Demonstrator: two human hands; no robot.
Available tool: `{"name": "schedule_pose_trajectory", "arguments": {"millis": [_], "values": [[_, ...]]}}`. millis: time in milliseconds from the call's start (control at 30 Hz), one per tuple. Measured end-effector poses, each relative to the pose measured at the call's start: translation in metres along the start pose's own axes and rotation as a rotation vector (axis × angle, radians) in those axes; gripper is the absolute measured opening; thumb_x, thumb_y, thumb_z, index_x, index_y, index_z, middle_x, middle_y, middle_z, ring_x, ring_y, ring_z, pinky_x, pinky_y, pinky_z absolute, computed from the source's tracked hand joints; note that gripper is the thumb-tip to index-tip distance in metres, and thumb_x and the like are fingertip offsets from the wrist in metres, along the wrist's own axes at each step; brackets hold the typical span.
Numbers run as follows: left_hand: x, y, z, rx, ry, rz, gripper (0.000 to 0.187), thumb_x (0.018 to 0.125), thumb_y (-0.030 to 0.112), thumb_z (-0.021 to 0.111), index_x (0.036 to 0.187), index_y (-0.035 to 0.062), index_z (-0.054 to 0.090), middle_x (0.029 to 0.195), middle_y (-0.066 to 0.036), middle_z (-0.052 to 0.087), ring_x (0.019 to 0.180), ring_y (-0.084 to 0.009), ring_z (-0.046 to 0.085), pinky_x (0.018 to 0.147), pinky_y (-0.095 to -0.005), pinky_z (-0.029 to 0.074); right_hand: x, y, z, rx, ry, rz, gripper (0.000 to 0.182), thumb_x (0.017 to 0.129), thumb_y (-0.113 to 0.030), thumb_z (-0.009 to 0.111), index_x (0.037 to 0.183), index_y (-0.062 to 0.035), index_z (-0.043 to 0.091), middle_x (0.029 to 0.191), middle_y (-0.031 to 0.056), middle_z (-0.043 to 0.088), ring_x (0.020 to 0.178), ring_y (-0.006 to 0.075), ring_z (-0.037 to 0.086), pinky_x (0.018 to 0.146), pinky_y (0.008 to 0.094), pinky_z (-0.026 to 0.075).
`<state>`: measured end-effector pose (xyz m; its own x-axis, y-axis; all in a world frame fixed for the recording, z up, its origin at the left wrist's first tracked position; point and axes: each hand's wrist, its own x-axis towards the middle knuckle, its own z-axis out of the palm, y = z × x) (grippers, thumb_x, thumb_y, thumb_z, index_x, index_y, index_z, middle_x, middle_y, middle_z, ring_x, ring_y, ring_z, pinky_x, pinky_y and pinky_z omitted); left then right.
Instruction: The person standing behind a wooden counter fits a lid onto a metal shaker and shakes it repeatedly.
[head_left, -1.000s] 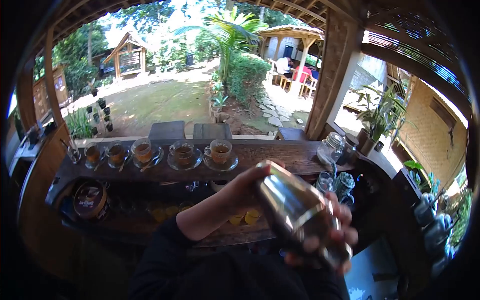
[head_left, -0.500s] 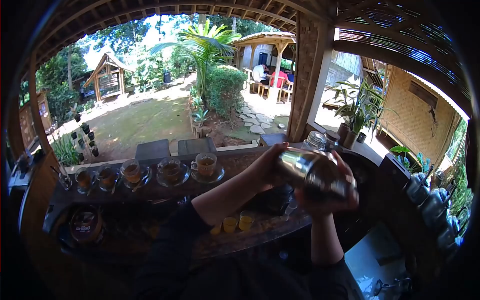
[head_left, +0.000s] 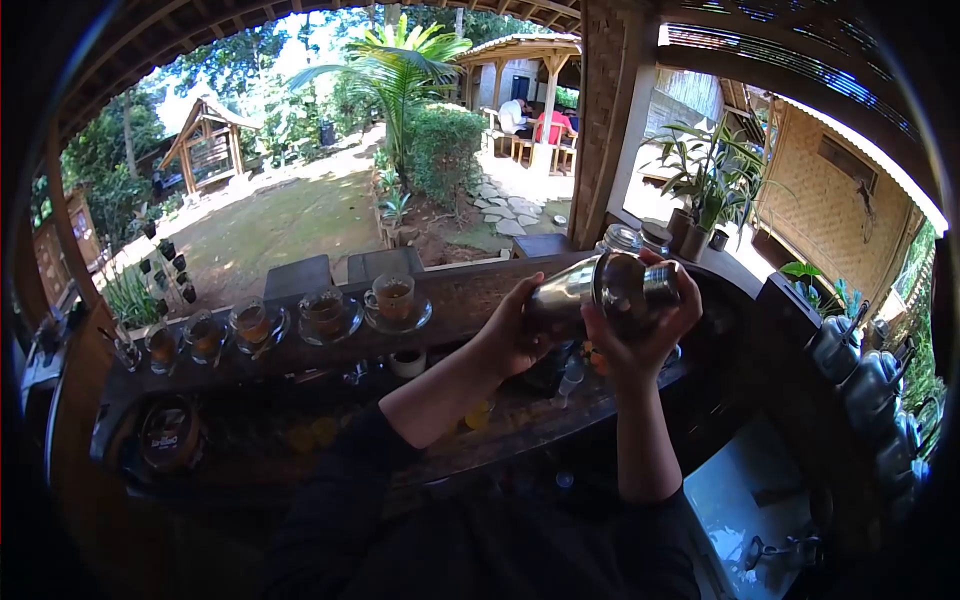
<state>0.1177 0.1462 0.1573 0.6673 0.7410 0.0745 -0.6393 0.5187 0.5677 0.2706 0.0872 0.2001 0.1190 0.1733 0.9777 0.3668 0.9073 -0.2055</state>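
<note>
A shiny metal cocktail shaker [head_left: 568,296] lies nearly sideways in the air above the counter, held between both hands. My left hand [head_left: 512,332] is wrapped around its left end. My right hand [head_left: 650,335] grips the narrower right end, with the thumb along the near side and fingers curled over the far side. Below the shaker, a small clear glass vessel [head_left: 570,380] stands on the lower shelf. A glass of yellow liquid [head_left: 479,414] shows partly behind my left forearm.
Several glass cups of brown drink, one a handled cup [head_left: 394,298], stand on saucers along the wooden counter [head_left: 470,295]. A lidded jar [head_left: 621,238] is behind the shaker. Kettles [head_left: 868,392] line the right side, above a sink [head_left: 735,485]. People sit outside under a shelter.
The shaker has moved up and to the left in view, and its blur has lessened. Both hands still grip it. The whole scene has shifted slightly upward as the camera tilted.
</note>
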Motion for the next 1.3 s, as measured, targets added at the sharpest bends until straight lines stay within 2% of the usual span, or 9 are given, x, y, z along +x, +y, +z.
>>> {"name": "schedule_pose_trajectory", "arguments": {"millis": [200, 333, 400, 567, 600, 867, 1000, 1133, 1300], "values": [[-0.031, -0.015, 0.079, 0.178, -0.568, 0.296, 0.055, 0.085, 0.045, 0.052, 0.124, 0.0063, 0.043, 0.112, -0.014, 0.054, 0.101, -0.0255, 0.056, 0.091, -0.0403, 0.044, -0.004, -0.080, -0.041, 0.295, -0.216, -0.474, 0.069, 0.066, -0.018, 0.076, 0.118, -0.0441, 0.040, 0.108, 0.0018, 0.048, 0.110, 0.0365, 0.048, 0.088, 0.0560, 0.042], [0.021, -0.031, 0.047, 0.074, 0.011, 0.081, 0.051, 0.085, 0.046, 0.051, 0.116, 0.0047, 0.050, 0.093, -0.012, 0.061, 0.085, -0.0225, 0.063, 0.079, -0.0383, 0.052, 0.011, 0.002, -0.047, 0.104, -0.042, -0.406, 0.091, 0.060, -0.025, 0.083, 0.130, -0.0251, 0.025, 0.124, 0.0191, 0.038, 0.111, 0.0376, 0.047, 0.086, 0.0475, 0.045], [0.030, -0.045, 0.019, 0.036, -0.001, 0.058, 0.048, 0.085, 0.044, 0.052, 0.111, 0.0038, 0.054, 0.091, -0.010, 0.063, 0.081, -0.0200, 0.064, 0.080, -0.0371, 0.051, 0.000, 0.014, -0.056, 0.051, 0.006, 0.051, 0.095, 0.059, -0.029, 0.083, 0.131, -0.0245, 0.021, 0.123, 0.0202, 0.041, 0.111, 0.0365, 0.047, 0.089, 0.0459, 0.043], [0.003, -0.066, 0.084, 0.146, -0.318, 0.210, 0.054, 0.082, 0.043, 0.057, 0.122, 0.0083, 0.045, 0.107, -0.015, 0.057, 0.102, -0.0270, 0.057, 0.086, -0.0397, 0.048, -0.005, -0.050, -0.114, 0.322, -0.367, -0.456, 0.064, 0.063, -0.020, 0.081, 0.115, -0.0325, 0.046, 0.120, 0.0192, 0.039, 0.119, 0.0388, 0.037, 0.099, 0.0536, 0.036], [0.001, -0.068, 0.083, 0.186, -0.556, 0.252, 0.055, 0.082, 0.042, 0.057, 0.123, 0.0083, 0.043, 0.111, -0.017, 0.054, 0.105, -0.0302, 0.055, 0.090, -0.0425, 0.045, -0.013, -0.055, -0.111, 0.246, -0.235, -0.583, 0.057, 0.075, -0.022, 0.065, 0.120, -0.0436, 0.037, 0.112, -0.0029, 0.051, 0.100, 0.0399, 0.052, 0.084, 0.0578, 0.044], [0.039, -0.097, 0.051, 0.074, -0.103, 0.039, 0.051, 0.087, 0.044, 0.050, 0.118, 0.0036, 0.049, 0.105, -0.014, 0.061, 0.098, -0.0246, 0.060, 0.088, -0.0392, 0.048, 0.001, 0.007, -0.119, 0.277, -0.029, -0.351, 0.090, 0.060, -0.021, 0.083, 0.128, -0.0236, 0.024, 0.123, 0.0205, 0.041, 0.110, 0.0356, 0.048, 0.090, 0.0471, 0.042], [0.012, -0.106, 0.093, 0.271, -0.493, 0.325, 0.058, 0.082, 0.041, 0.057, 0.125, 0.0065, 0.040, 0.113, -0.017, 0.054, 0.105, -0.0326, 0.054, 0.092, -0.0447, 0.044, -0.016, -0.054, -0.159, 0.333, -0.334, -0.624, 0.057, 0.075, -0.020, 0.065, 0.118, -0.0461, 0.039, 0.112, -0.0058, 0.051, 0.104, 0.0354, 0.051, 0.084, 0.0550, 0.045], [0.027, -0.107, 0.097, 0.074, 0.042, 0.180, 0.051, 0.083, 0.046, 0.054, 0.117, 0.0089, 0.049, 0.099, -0.012, 0.059, 0.095, -0.0268, 0.059, 0.077, -0.0392, 0.052, -0.003, -0.010, -0.129, 0.267, -0.102, -0.509, 0.083, 0.061, -0.014, 0.082, 0.126, -0.0334, 0.033, 0.119, 0.0109, 0.048, 0.105, 0.0375, 0.050, 0.085, 0.0524, 0.044], [0.019, -0.112, 0.084, -0.105, -0.096, 0.056, 0.041, 0.085, 0.039, 0.052, 0.110, 0.0063, 0.054, 0.096, -0.012, 0.061, 0.093, -0.0259, 0.060, 0.084, -0.0426, 0.049, -0.010, 0.003, -0.125, 0.232, -0.059, -0.364, 0.089, 0.060, -0.019, 0.083, 0.128, -0.0252, 0.026, 0.122, 0.0182, 0.044, 0.106, 0.0378, 0.049, 0.086, 0.0497, 0.045]]}}
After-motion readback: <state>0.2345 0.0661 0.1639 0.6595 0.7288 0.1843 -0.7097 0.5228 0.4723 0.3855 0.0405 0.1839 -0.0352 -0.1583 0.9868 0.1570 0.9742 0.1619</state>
